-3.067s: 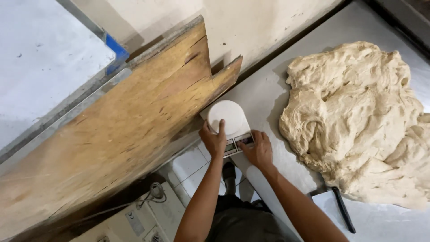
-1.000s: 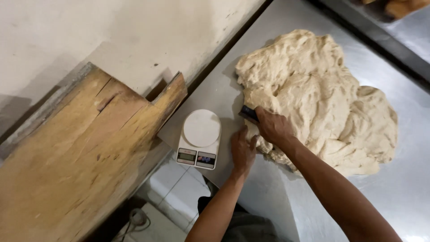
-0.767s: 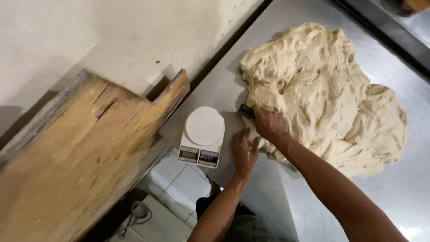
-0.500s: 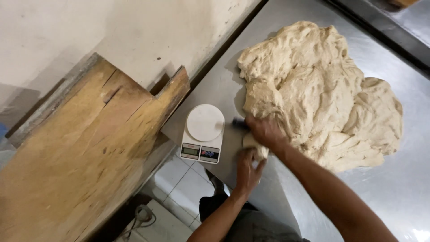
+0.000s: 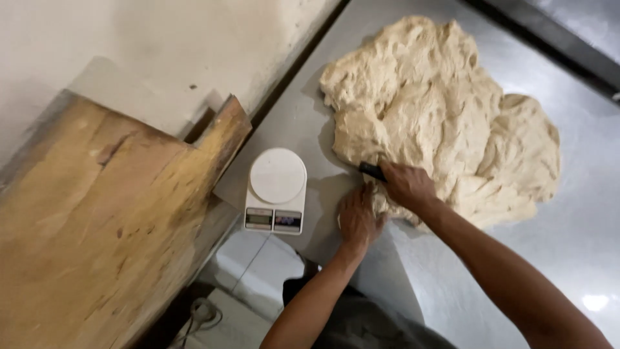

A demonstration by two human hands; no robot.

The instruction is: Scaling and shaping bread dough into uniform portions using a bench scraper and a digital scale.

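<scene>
Stainless-steel tabletop (image 5: 516, 271) against a pale wall, seen from above. Nearest, the left hand (image 5: 357, 220) presses on the near edge of the dough mass (image 5: 445, 123), fingers together and flat. Just beyond, the right hand (image 5: 408, 185) has its fingers clamped on a dark-handled cutter (image 5: 372, 171) at the dough. Left of the hands: a white kitchen scale (image 5: 276, 190); farther left, a wooden board (image 5: 110, 220).

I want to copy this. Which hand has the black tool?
The right hand grips the black-handled tool at the dough; the left hand holds no tool and presses the dough's edge.
</scene>
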